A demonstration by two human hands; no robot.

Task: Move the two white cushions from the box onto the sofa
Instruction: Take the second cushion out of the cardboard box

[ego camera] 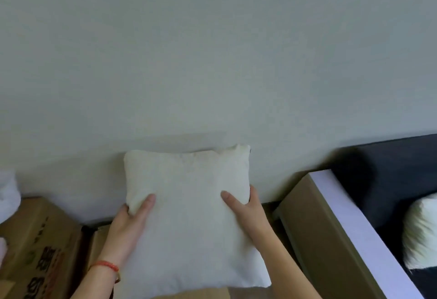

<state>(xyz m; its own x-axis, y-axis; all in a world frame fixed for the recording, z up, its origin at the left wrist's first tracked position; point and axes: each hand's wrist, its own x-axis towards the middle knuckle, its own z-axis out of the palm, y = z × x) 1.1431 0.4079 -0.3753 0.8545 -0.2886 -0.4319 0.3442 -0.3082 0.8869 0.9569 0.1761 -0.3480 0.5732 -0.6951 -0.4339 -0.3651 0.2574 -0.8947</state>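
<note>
I hold a plain white square cushion [189,218] up in front of me, against the pale wall. My left hand [128,227] grips its left edge with the thumb on the front, and my right hand [246,211] grips its right edge the same way. Below the cushion, an open cardboard box [100,239] shows only its flaps; its inside is hidden. The dark sofa [390,171] lies at the right, with a furry white cushion [421,235] resting on it. A red bracelet circles my left wrist.
A printed cardboard box [37,246] stands at the lower left with something white [8,190] on top. A tall cardboard panel with a white face [331,235] leans between the open box and the sofa. The wall fills the upper view.
</note>
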